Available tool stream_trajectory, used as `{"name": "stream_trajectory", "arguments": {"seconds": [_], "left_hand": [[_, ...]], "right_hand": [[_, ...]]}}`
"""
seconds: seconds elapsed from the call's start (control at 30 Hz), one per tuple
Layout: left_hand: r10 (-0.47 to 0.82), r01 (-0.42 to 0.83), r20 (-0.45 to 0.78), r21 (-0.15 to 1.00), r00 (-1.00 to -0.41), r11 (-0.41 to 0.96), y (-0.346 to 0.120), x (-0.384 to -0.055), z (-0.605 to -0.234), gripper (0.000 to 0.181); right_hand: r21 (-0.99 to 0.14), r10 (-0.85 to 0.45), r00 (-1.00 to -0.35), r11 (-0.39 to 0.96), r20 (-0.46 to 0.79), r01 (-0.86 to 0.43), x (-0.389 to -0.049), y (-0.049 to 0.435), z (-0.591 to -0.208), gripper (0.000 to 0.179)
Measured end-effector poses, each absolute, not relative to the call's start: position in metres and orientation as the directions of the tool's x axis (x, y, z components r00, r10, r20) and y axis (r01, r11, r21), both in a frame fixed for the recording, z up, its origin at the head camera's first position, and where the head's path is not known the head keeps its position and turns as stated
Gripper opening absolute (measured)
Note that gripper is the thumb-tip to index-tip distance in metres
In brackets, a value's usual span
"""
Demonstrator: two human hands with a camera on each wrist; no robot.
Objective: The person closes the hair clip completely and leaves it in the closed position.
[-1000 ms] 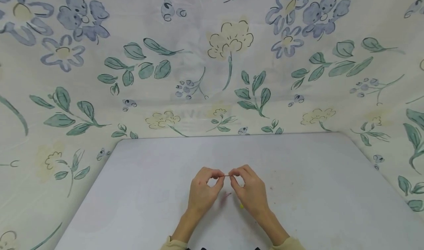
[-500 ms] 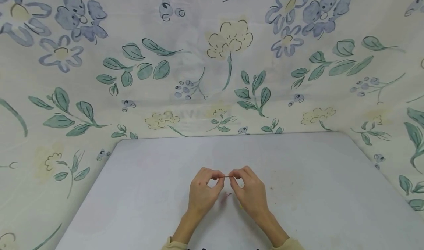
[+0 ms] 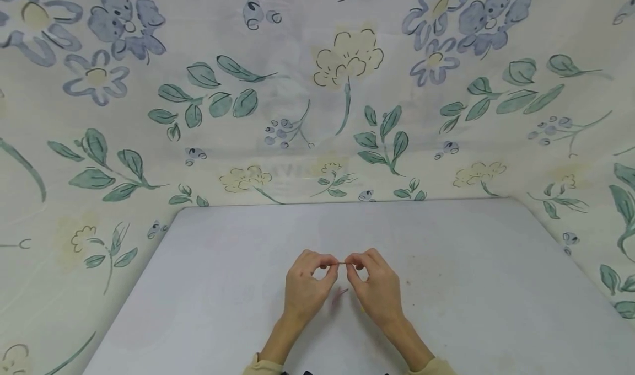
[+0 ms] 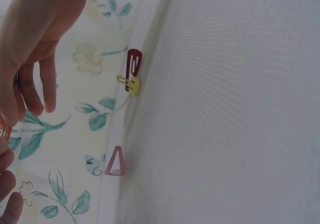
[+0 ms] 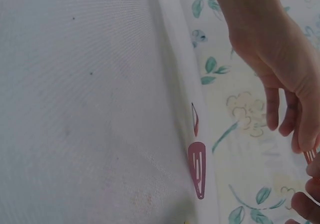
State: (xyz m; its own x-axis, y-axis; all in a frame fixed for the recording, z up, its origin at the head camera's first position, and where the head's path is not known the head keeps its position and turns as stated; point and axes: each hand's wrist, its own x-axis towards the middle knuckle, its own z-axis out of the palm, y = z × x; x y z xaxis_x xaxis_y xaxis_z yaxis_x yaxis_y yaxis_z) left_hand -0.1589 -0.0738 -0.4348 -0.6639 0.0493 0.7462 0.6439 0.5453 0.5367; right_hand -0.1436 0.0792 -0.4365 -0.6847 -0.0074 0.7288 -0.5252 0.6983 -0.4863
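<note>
My left hand (image 3: 305, 287) and right hand (image 3: 378, 289) meet over the table, fingertips facing each other. Between them they pinch a thin orange-red snap hair clip (image 3: 342, 263), one hand at each end. Its slotted body (image 5: 311, 155) shows edge-on in the right wrist view, partly covered by fingers. A pink snap hair clip (image 3: 341, 292) lies below the hands. Beside my right wrist a yellow hair clip (image 3: 362, 310) is mostly hidden. In the left wrist view, a dark red snap clip (image 4: 133, 58) overlaps the yellow one.
The white table (image 3: 223, 264) has small dark specks on its right side. Behind and beside it hangs a flower-printed cloth (image 3: 297, 88).
Both hands keep their pinch on the hair clip in the same place. The head view shifts very slightly.
</note>
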Motion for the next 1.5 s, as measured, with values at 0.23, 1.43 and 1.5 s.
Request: {"name": "stream_trajectory", "arguments": {"seconds": [0.23, 1.43, 1.5], "left_hand": [[0.039, 0.639, 0.751, 0.533, -0.659, 0.555, -0.0723, -0.1582, -0.4344, 0.019], [0.103, 0.607, 0.635, 0.66, -0.766, 0.443, -0.0776, -0.1571, -0.4384, 0.015], [0.107, 0.611, 0.637, 0.659, -0.764, 0.44, -0.078, -0.1574, -0.4388, 0.015]], "right_hand": [[-0.484, 0.001, -0.678, 0.7, 0.735, -0.524, -0.1431, 0.079, -0.4368, 0.021], [-0.683, 0.016, -0.776, 0.487, 0.631, -0.545, -0.1423, 0.0768, -0.4417, 0.011], [-0.707, 0.021, -0.785, 0.452, 0.619, -0.544, -0.1429, 0.0771, -0.4424, 0.011]]}}
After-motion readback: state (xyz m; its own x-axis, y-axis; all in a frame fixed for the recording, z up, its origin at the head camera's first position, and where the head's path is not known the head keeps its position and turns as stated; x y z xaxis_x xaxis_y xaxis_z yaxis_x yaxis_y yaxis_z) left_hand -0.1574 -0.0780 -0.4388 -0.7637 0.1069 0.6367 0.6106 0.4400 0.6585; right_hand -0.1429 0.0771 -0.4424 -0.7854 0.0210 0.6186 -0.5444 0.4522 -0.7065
